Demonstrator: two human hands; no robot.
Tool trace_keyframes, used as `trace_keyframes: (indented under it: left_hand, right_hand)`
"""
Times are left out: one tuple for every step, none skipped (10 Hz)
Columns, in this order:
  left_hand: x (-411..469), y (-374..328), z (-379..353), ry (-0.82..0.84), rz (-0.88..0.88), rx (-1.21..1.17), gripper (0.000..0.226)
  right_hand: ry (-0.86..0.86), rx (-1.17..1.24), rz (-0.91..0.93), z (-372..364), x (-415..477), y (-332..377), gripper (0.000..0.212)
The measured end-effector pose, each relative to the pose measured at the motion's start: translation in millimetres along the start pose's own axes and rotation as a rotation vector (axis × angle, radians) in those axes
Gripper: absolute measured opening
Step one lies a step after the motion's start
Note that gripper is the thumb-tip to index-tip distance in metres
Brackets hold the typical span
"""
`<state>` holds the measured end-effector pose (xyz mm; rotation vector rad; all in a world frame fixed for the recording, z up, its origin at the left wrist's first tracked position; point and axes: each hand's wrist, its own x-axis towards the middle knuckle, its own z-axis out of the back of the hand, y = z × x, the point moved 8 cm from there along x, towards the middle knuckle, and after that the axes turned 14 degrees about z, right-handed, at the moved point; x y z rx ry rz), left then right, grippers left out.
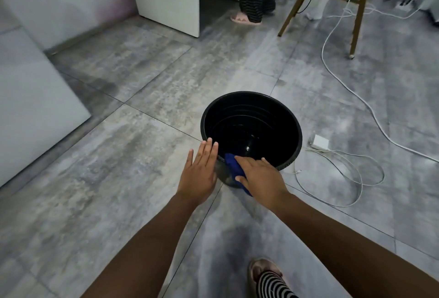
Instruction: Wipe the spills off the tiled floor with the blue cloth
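Cloth [234, 167] is draped over the near bucket [251, 98] rim, pinched under the right hand [260, 179]. Left hand [200, 172] is spread flat, empty. Soft, light, likely wet; best bunched mid-fold.

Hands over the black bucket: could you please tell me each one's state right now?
Left hand: open, flat, fingertips at the round black plastic bucket rim.
Right hand: holding the blue cloth.

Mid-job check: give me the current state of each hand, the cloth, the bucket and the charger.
left hand: open, flat, fingertips at the bucket rim
right hand: gripping the cloth
blue cloth: bunched, draped over the rim
black bucket: upright, uncovered
white charger: lying on the floor, cable attached
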<state>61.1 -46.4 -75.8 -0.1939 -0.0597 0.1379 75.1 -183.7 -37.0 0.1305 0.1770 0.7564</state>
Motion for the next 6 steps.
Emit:
trace_keyframes:
  left_hand:
    - [-0.2, -0.6, -0.6, 0.007, -0.015, 0.008, 0.066]
    - [-0.7, -1.6, 1.0, 0.016, -0.006, 0.022, 0.065]
    - [-0.8, -1.5, 1.6, 0.011, -0.011, 0.063, 0.065]
    - [-2.6, 0.4, 4.0, 0.020, 0.003, 0.101, 0.065]
    - [-4.5, 0.6, 7.8, 0.028, 0.021, 0.106, 0.064]
    - [-3.6, 5.2, 11.8, 0.082, 0.069, 0.130, 0.062]
  right_hand:
    - [-0.035, -0.092, -0.009, -0.5, 2.9, 0.3, 0.037]
    - [-0.036, -0.102, -0.030, -0.6, 3.0, 0.5, 0.036]
    - [-0.027, -0.049, -0.031, 0.2, 1.1, 1.5, 0.054]
    - [0.033, -0.035, -0.035, 3.8, -2.6, 3.6, 0.069]
    - [0.078, -0.002, -0.038, 10.4, -6.5, 5.1, 0.071]
    - [0.043, 0.004, -0.052, 27.6, -5.3, 5.7, 0.065]
